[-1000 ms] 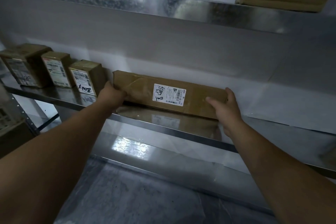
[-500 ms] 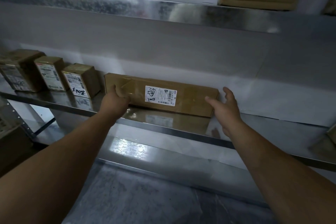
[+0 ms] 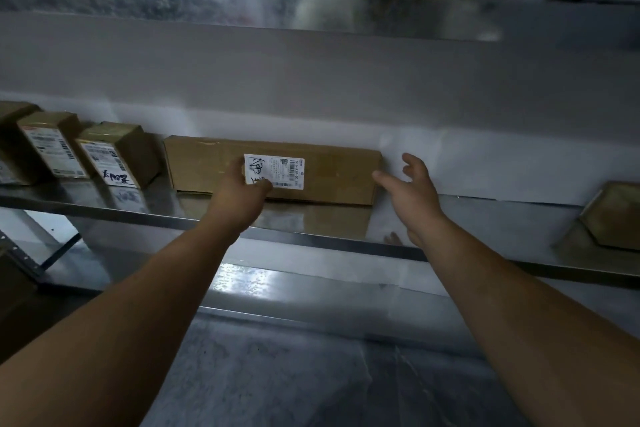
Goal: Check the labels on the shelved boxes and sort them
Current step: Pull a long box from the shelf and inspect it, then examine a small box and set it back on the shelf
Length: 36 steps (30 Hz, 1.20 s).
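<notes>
Two bare hands at the middle galvanised steel shelf point(image 3: 485, 218). Long, flat brown cardboard box point(image 3: 339, 173) lying lengthwise on that shelf, back against the white wall point(image 3: 346, 97), white printed label point(image 3: 284, 168) with black handwriting facing out. Left hand point(image 3: 242, 189) laid against the box front, covering the label's lower left corner; fingers hidden behind the hand, so grip not determinable. Right hand point(image 3: 414, 191) spread and relaxed just beside the box's right end, holding nothing; thumb-to-box contact unclear. Smaller labelled brown cartons point(image 3: 114, 152) in a row just left of the long box.
</notes>
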Available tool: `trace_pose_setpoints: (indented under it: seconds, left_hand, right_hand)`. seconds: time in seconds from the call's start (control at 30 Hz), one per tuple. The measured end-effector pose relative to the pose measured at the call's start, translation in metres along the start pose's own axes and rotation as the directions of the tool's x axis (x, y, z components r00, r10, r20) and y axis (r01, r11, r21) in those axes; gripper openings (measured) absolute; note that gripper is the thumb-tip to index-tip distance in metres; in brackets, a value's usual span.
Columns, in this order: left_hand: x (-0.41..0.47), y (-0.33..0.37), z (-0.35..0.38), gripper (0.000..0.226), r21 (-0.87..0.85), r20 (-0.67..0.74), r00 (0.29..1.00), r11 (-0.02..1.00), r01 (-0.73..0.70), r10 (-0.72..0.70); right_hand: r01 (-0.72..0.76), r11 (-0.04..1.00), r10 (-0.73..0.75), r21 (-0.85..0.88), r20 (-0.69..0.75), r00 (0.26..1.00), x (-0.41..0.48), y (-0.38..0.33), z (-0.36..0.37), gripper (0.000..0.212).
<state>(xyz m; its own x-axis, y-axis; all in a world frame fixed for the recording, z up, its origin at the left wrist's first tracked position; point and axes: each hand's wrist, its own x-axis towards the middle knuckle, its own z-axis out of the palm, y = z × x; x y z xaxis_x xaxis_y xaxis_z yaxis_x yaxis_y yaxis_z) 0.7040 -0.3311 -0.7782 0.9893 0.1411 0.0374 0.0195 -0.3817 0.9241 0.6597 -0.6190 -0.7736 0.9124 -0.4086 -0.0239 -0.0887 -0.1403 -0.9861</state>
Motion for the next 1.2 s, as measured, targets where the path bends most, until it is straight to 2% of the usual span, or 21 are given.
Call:
trace_pose_setpoints:
  seconds: [0.27, 0.43, 0.53, 0.7, 0.97, 1.07, 1.2]
  left_hand:
    - [-0.030, 0.059, 0.063, 0.072, -0.039, 0.104, 0.990, 0.995, -0.087, 0.091]
    - [-0.062, 0.105, 0.129, 0.066, -0.051, 0.225, 0.959, 0.985, -0.162, 0.169]
    - [-0.089, 0.129, 0.174, 0.068, -0.065, 0.318, 0.935, 0.987, -0.145, 0.158]
    - [-0.117, 0.151, 0.236, 0.069, -0.085, 0.391, 0.903, 0.984, -0.156, 0.177]
    - [-0.122, 0.160, 0.322, 0.073, -0.164, 0.552, 0.810, 0.978, -0.126, 0.197]
    - [-0.128, 0.166, 0.362, 0.063, -0.173, 0.616, 0.765, 0.979, -0.104, 0.190]
    - [-0.137, 0.177, 0.408, 0.062, -0.180, 0.692, 0.699, 0.981, -0.078, 0.182]
  right_hand:
    - [0.051, 0.998, -0.051, 0.030, 0.006, 0.999, 0.003, -0.004, -0.056, 0.060]
    - [0.057, 0.998, -0.057, 0.034, -0.008, 0.998, -0.002, -0.005, -0.108, 0.055]
    - [0.037, 0.999, -0.035, 0.040, -0.041, 0.999, -0.008, 0.001, -0.141, 0.055]
    - [0.019, 1.000, -0.018, 0.012, -0.091, 0.996, -0.006, 0.011, -0.187, 0.055]
    - [-0.017, 1.000, 0.021, 0.018, -0.331, 0.943, 0.006, 0.047, -0.267, 0.053]
    - [-0.033, 0.999, 0.044, 0.030, -0.468, 0.883, 0.015, 0.054, -0.305, 0.057]
    - [-0.058, 0.998, 0.041, -0.008, -0.614, 0.788, 0.025, 0.061, -0.366, 0.059]
